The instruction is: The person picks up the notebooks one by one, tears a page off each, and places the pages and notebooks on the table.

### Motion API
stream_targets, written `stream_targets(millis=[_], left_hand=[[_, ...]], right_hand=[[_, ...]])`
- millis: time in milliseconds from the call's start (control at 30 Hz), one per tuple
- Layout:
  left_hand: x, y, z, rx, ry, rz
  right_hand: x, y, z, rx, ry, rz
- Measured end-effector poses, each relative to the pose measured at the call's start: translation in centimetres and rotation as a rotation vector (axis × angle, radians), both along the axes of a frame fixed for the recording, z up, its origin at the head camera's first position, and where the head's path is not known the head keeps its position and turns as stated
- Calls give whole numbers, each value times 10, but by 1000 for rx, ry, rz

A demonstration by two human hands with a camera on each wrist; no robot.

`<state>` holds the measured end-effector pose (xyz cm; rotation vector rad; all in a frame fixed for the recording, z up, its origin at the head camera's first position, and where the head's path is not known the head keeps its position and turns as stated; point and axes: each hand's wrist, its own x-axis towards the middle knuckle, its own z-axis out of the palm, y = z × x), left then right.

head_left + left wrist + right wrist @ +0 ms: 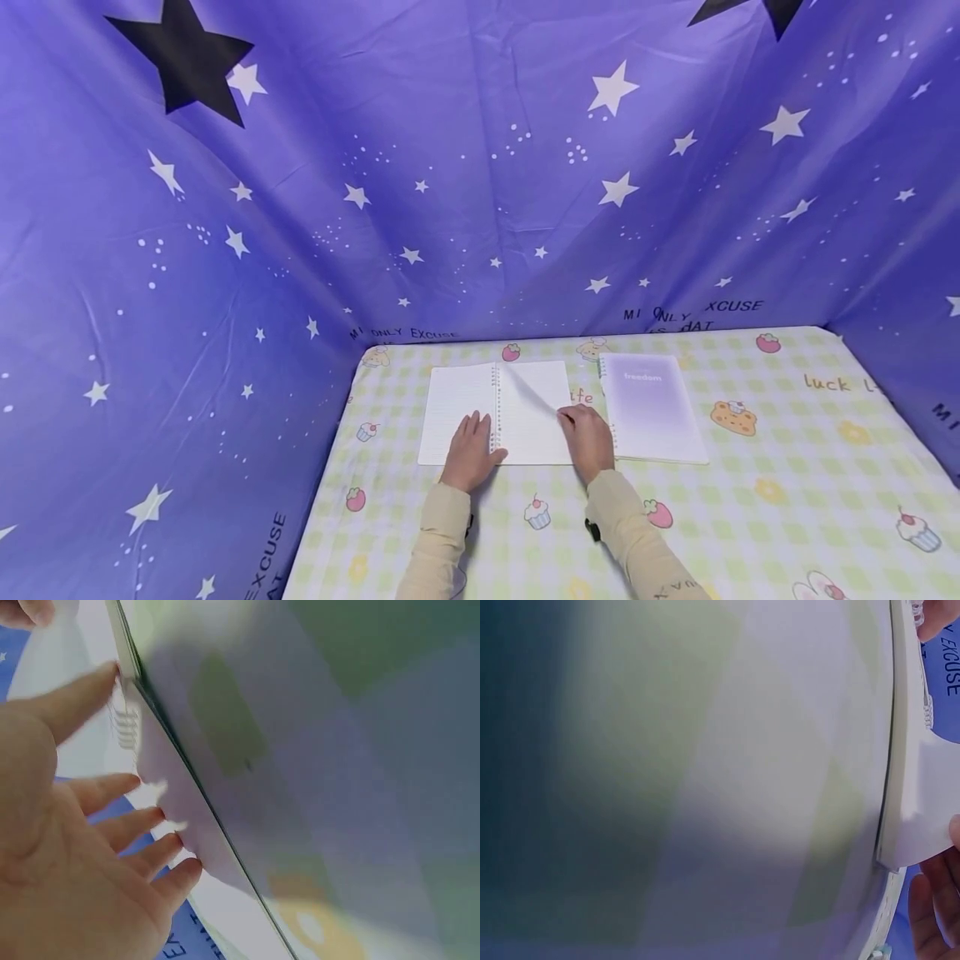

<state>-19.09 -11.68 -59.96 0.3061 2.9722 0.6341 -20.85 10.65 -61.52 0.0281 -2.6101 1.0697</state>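
Observation:
A ring-bound notebook (532, 437) lies open on the table, with lined white pages on both sides of its binding. On its left page rests my left hand (471, 454), fingers extended and thumb reaching over the rings; the left wrist view shows the fingertips touching the paper beside the spiral. My right hand (588, 437) pinches the edge of a right-hand page (546, 385), which is lifted and curving. In the right wrist view the thumb (955, 831) lies on top of that raised page, with fingers beneath it.
A closed notebook (654, 412) with a purple-and-white cover reading "freedom" lies just right of my right hand. A green checkered tablecloth (787, 500) with cupcake and strawberry prints covers the table. Purple star-printed cloth (480, 167) hangs behind and at both sides.

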Motion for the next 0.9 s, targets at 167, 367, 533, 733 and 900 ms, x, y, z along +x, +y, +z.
stream_targets(millis=[167, 367, 533, 733, 900], left_hand=[[-3, -9, 0, -11, -34, -74], [-6, -12, -1, -36, -39, -117], [-4, -12, -1, -39, -17, -114], [-2, -11, -1, -52, -16, -102], [-3, -10, 0, -66, -23, -100]], right_hand=[[2, -2, 1, 19, 27, 2], [2, -4, -3, 43, 116, -8], [4, -5, -3, 41, 145, 0], [8, -8, -3, 67, 133, 16], [12, -11, -1, 51, 123, 37]])
